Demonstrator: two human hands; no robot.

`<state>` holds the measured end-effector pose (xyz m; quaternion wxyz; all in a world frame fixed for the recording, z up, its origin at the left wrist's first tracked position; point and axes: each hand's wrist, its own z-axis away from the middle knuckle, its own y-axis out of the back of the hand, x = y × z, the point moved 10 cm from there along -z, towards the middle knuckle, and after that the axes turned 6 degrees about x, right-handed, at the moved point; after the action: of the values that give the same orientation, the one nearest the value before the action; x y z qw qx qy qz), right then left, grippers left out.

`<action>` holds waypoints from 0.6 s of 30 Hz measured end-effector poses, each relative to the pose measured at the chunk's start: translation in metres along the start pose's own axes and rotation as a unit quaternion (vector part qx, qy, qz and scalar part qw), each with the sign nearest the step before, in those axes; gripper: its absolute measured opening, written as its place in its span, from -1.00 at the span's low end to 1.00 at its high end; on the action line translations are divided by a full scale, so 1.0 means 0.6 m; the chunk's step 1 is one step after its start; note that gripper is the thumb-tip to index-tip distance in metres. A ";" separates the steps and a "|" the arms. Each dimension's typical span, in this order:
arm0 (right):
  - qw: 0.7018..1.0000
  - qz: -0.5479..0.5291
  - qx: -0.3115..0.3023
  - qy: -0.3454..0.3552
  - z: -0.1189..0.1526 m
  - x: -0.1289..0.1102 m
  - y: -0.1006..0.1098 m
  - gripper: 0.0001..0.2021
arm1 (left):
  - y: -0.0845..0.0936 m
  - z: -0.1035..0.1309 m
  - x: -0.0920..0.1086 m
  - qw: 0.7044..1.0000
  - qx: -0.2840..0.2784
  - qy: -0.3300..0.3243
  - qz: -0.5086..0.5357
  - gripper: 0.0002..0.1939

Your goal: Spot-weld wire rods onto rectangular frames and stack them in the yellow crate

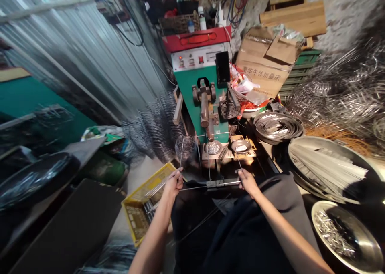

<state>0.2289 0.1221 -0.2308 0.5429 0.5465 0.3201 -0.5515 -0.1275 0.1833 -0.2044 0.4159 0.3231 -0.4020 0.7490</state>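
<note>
A rectangular wire frame (224, 183) is stretched between my two hands, above my lap and before the green machine. My left hand (173, 182) is closed around its left side wire. At the opposite side, my right hand (248, 182) pinches the right wire near the corner. One thin wire crosses the frame's middle lengthwise. The far edge of the frame lies close to the machine's lower arm (205, 115), which looks like a spot welder's; whether they touch I cannot tell. Just beyond the frame sits a small dish of metal bits (213, 147).
Left of my legs stands a yellow crate (128, 216) holding metal parts. To the right are a large pan of straight wires (327, 166) and a steel bowl of short pieces (333, 234). Stacked wire rings (153, 125) stand left of the machine, tangled wire (345, 89) far right.
</note>
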 end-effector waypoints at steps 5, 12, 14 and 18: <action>0.998 0.025 -0.030 0.046 0.071 -0.044 0.070 -0.47 | 0.002 0.068 -0.011 0.999 -0.030 -0.013 0.030 -0.75; 0.990 0.071 -0.121 -0.030 0.215 0.020 0.137 -0.51 | -0.013 0.094 0.009 0.987 -0.110 0.081 0.079 -0.54; 0.989 0.074 -0.115 -0.052 0.233 0.032 0.155 -0.49 | -0.025 0.096 0.050 0.988 -0.112 0.082 0.063 -0.46; 0.998 0.040 -0.043 -0.022 0.234 -0.006 0.192 -0.47 | -0.055 0.139 0.110 0.989 -0.103 0.106 -0.022 -0.54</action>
<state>0.3018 -0.0336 -0.1722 0.5940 0.5231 0.3095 -0.5271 -0.1150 0.1454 -0.1004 0.5032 0.2063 -0.4235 0.7245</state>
